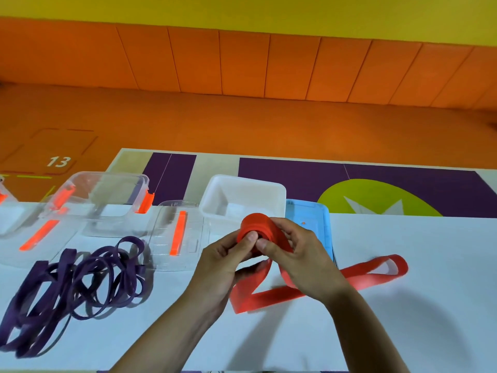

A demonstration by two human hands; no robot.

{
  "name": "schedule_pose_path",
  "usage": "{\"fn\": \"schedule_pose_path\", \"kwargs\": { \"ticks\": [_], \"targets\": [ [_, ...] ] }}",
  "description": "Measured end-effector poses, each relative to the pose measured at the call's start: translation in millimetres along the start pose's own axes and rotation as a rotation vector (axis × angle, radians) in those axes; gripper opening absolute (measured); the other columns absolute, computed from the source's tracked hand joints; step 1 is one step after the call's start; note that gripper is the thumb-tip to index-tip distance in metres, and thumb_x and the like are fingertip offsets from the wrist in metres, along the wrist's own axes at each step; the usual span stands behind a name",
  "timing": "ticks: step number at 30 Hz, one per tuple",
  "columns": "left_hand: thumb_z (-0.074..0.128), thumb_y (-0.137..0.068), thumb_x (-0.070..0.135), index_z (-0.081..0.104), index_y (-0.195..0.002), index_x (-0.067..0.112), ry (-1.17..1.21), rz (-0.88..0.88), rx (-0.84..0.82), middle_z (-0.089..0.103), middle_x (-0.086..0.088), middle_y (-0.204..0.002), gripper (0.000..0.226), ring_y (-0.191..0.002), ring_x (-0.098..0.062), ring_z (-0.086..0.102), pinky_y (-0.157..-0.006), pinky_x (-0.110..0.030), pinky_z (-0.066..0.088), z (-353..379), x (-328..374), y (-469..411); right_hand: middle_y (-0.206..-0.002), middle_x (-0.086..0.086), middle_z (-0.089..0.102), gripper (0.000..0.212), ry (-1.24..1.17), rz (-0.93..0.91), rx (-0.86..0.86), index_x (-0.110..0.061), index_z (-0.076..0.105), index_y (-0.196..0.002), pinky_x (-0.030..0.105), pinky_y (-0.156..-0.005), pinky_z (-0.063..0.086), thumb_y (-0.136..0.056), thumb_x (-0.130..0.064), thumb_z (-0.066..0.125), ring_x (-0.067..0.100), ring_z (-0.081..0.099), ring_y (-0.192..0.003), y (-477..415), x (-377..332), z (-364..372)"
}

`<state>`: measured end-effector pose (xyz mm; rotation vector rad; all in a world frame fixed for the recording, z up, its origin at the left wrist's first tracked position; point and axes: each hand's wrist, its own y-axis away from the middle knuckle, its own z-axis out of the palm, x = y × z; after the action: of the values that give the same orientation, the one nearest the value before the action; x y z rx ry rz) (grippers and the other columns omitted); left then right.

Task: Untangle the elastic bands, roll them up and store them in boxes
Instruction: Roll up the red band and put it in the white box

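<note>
Left hand: your left hand pinches the rolled part of the red band, with the thumb on the roll's near face and the fingers curled behind it.
Right hand: your right hand pinches the same roll from the right, its thumb touching the left thumb.
Red band: one. You hold the roll above the table, just in front of the white box. The loose tail drops under your hands and loops out to the right on the table.
Purple bands: one tangled heap of purple bands lies near left. You cannot count them from here.
Boxes: two in full view, both far. One is a clear box with orange clips on the left, the other the white box in the middle. A third at the left edge is cropped.
Lids: one clear lid lies between the boxes, and there is possibly a second at far left. One blue lid lies right of the white box.
</note>
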<state>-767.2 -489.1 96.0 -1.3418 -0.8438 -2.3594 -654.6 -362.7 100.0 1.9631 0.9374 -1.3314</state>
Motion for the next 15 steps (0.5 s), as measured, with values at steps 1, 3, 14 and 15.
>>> {"fn": "schedule_pose_path", "kwargs": {
  "ticks": [1, 3, 14, 15],
  "targets": [
    [0.069, -0.087, 0.030, 0.079, -0.107, 0.015, -0.059, -0.029, -0.031, 0.076, -0.013, -0.111, 0.027, -0.109, -0.024, 0.072, -0.089, -0.039, 0.061, -2.6, 0.8, 0.1, -0.112, -0.014, 0.073, 0.033, 0.020, -0.005, -0.009, -0.033, 0.066, -0.124, 0.033, -0.101, 0.053, -0.093, -0.040, 0.071, 0.005, 0.067, -0.109, 1.0, 0.1, -4.6],
    [0.071, -0.091, 0.027, 0.079, -0.111, 0.020, -0.237, -0.048, -0.076, 0.077, -0.008, -0.111, 0.022, -0.111, -0.023, 0.071, -0.095, -0.044, 0.059, -11.5, 6.3, -2.1, -0.110, -0.014, 0.073, 0.028, 0.056, -0.019, -0.043, -0.034, 0.067, -0.122, 0.028, -0.098, 0.052, -0.094, -0.036, 0.071, 0.005, 0.066, -0.107, 3.1, -1.8, -13.3],
    [0.084, -0.082, 0.019, 0.069, -0.118, 0.029, -0.789, 0.180, -0.224, 0.073, 0.009, -0.112, 0.040, -0.102, -0.013, 0.073, -0.089, -0.034, 0.061, -32.1, 47.3, -3.2, -0.106, -0.012, 0.072, 0.035, 0.093, -0.058, -0.155, -0.036, 0.073, -0.113, 0.024, -0.088, 0.056, -0.081, -0.031, 0.086, 0.007, 0.067, -0.102, 3.6, -14.5, -18.8],
    [0.084, -0.082, 0.018, 0.069, -0.117, 0.028, -0.775, 0.186, -0.223, 0.073, 0.008, -0.112, 0.039, -0.102, -0.014, 0.073, -0.089, -0.035, 0.061, -32.4, 47.7, -2.6, -0.108, -0.013, 0.069, 0.037, 0.086, -0.073, -0.134, -0.038, 0.074, -0.113, 0.021, -0.088, 0.054, -0.079, -0.032, 0.087, 0.007, 0.065, -0.105, 3.0, -12.8, -16.6]
  ]
}}
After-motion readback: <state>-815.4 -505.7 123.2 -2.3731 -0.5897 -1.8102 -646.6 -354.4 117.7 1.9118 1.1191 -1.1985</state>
